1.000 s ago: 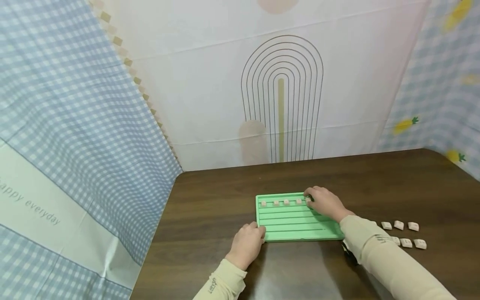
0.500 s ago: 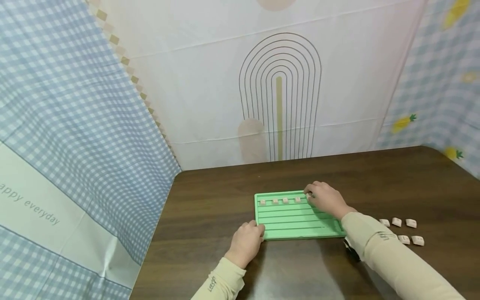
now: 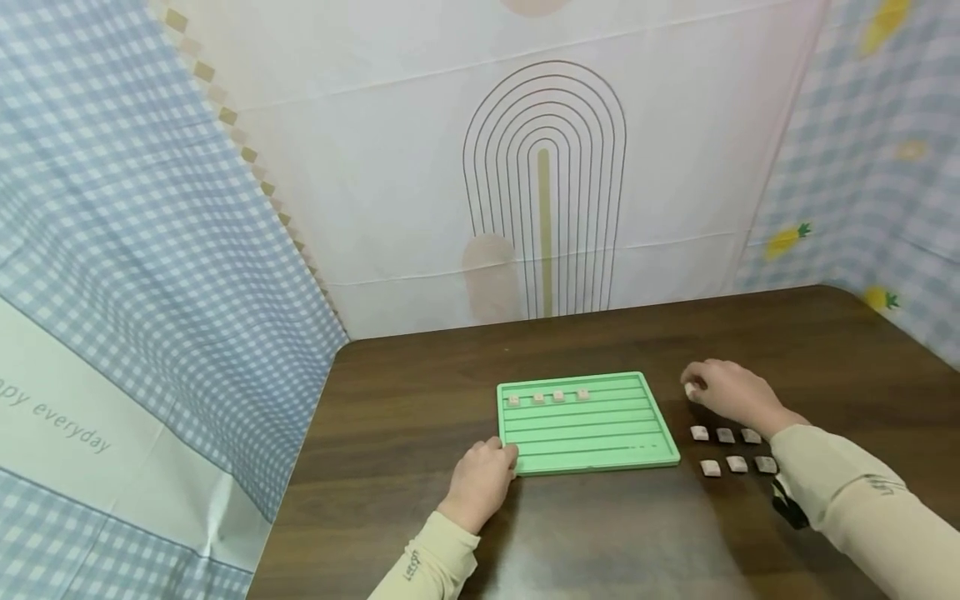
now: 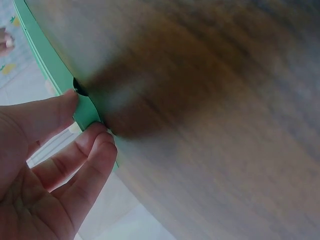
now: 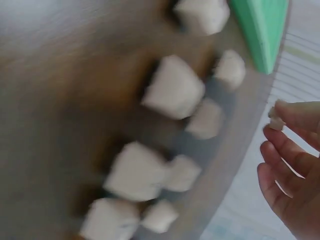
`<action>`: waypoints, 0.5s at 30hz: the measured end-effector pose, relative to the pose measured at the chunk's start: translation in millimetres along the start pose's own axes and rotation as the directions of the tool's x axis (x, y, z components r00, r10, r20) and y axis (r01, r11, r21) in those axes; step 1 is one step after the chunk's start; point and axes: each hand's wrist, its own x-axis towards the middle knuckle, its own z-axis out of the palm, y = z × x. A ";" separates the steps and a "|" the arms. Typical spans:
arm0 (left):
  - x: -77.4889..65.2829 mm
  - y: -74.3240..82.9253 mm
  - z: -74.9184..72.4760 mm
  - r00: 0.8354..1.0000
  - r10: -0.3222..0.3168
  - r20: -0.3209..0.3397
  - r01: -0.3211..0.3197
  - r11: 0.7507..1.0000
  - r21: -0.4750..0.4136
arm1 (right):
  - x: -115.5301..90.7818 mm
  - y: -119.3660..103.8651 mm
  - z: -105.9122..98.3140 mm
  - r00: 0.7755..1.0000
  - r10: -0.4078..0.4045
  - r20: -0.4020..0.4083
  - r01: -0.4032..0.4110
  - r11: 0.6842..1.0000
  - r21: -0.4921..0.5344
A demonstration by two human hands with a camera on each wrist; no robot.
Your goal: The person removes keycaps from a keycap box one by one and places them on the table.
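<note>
At its near left corner, a shallow green tray [image 3: 588, 435] with raised lines across it is held by my left hand [image 3: 478, 485]. In the left wrist view the thumb and fingertips pinch the tray's edge [image 4: 57, 65]. Several pale keycaps stand along the tray's top line, among them one at its left end [image 3: 513, 401]. Off the tray's right side, above the table, my right hand [image 3: 731, 394] pinches a small pale keycap [image 5: 276, 123] between thumb and fingertip. Its other fingers are loosely bent in the right wrist view.
Below the right hand, several loose keycaps [image 3: 737, 464] lie in two short rows on the dark wooden table [image 3: 600, 533], right of the tray. A printed cloth [image 3: 405, 208] hangs behind the table, and a blue checked one [image 3: 187, 250] at the left.
My right hand has lifted the fifth keycap off the tray's top line and carried it right, past the tray's edge. The left hand keeps its hold. The head view has shifted slightly.
</note>
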 end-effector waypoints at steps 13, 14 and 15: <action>-1.0 1.6 -3.0 1.000 -0.011 0.011 0.011 1.000 -0.009 | -15.6 3.6 14.7 0.998 -0.002 0.061 0.003 1.000 -0.013; -1.1 1.7 -3.1 1.000 -0.011 0.011 0.011 1.000 -0.011 | -15.7 3.5 14.7 0.998 -0.001 0.061 0.002 1.000 -0.014; -1.0 1.7 -3.0 1.000 -0.010 0.011 0.011 1.000 -0.013 | -15.8 3.6 14.7 0.998 -0.002 0.062 0.003 1.000 -0.015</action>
